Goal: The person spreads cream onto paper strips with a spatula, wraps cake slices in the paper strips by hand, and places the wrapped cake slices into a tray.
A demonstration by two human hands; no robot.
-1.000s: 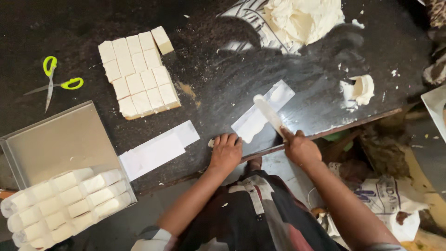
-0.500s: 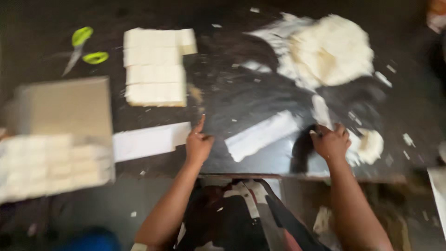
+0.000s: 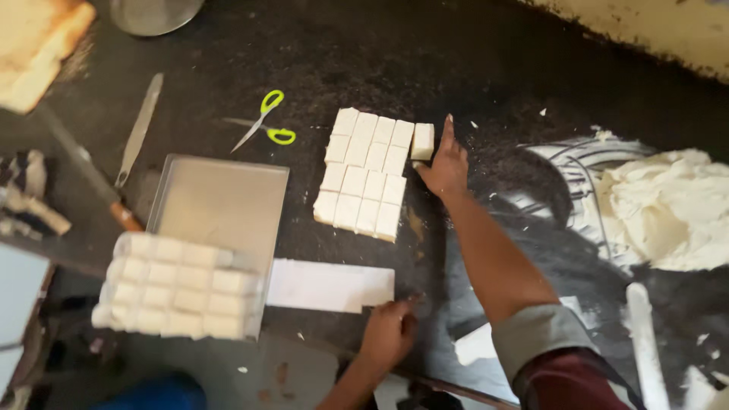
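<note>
**On the dark worktop: hands working beside cut white blocks**

At the near left, a metal tray [image 3: 228,197] is lying flat, with a clear-wrapped package of white blocks [image 3: 176,287] resting over its near edge. Far left, a long knife [image 3: 138,129] is lying beside green-handled scissors [image 3: 267,123]. Just right of the tray, a white paper strip [image 3: 328,286] is lying flat; the left hand [image 3: 389,334] is resting at its right end, fingers curled, gripping nothing that shows. Farther back, the grid of white blocks [image 3: 366,173] is sitting mid-counter, and the right hand [image 3: 444,167], fingers extended, is touching the single block [image 3: 422,141] at its far right corner. At the right, a mound of white dough [image 3: 672,209] is spreading out.
</note>
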